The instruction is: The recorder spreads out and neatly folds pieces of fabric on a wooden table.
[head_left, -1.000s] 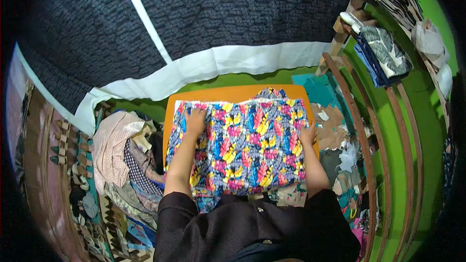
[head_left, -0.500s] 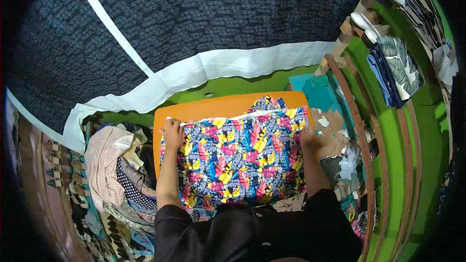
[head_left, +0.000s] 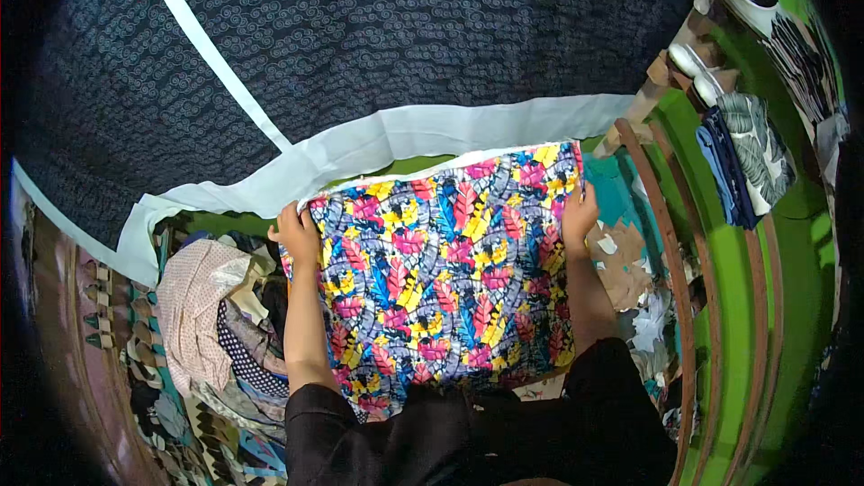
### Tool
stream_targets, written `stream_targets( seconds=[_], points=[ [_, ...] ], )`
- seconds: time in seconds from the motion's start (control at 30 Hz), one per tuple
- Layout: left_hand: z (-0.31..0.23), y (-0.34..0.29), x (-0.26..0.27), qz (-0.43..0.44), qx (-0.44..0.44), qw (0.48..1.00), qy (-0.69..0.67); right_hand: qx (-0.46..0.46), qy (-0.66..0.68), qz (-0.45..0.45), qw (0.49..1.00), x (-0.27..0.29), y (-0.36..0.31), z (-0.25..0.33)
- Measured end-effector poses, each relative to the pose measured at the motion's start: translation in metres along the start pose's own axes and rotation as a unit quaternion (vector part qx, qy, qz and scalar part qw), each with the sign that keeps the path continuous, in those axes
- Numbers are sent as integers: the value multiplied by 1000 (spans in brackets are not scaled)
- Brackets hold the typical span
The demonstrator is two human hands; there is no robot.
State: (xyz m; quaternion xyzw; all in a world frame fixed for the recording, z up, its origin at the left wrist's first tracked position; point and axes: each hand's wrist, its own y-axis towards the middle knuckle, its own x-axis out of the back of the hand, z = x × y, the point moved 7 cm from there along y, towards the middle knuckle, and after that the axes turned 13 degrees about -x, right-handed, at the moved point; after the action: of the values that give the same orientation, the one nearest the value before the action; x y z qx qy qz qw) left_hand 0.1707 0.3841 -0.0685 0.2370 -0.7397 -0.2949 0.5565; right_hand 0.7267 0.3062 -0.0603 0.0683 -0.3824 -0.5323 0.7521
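Note:
A brightly printed piece of fabric (head_left: pixel 441 270), with pink, yellow and blue leaves on grey, spreads between my two hands. My left hand (head_left: pixel 299 232) grips its far left corner, fingers closed over the edge. At the far right corner my right hand (head_left: pixel 580 214) pinches the side edge. The far edge is pulled fairly straight and shows a thin white strip along it. The cloth's near end reaches back to my dark clothing. It now hides almost all of the orange tabletop beneath.
Beyond the fabric hangs a large dark patterned cloth (head_left: pixel 450 27) with a white border (head_left: pixel 432 129). Heaped cloths (head_left: pixel 202 306) lie at the left. Brown wooden rails (head_left: pixel 670 243) stand at the right, with folded garments (head_left: pixel 751 157) over them. Paper scraps (head_left: pixel 621 265) lie beside my right arm.
Both hands have moved away from me and lifted the fabric's far edge. The cloth now covers the orange tabletop and the small bunched printed piece seen earlier.

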Motion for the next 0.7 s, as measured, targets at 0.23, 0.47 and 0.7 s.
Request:
stream_targets(
  seconds=[0.23, 0.47, 0.7],
  points=[
    [10, -49, 42, 102, 31, 991, -75, -41, 72, 218, 972, 53, -42, -16],
    [-21, -117, 31, 185, -3, 967, -174, 150, -80, 280, 945, 68, -140, -78],
    [-38, -184, 23, 124, -53, 984, -121, 38, -136, 329, 934, 72, -176, -114]
  ],
)
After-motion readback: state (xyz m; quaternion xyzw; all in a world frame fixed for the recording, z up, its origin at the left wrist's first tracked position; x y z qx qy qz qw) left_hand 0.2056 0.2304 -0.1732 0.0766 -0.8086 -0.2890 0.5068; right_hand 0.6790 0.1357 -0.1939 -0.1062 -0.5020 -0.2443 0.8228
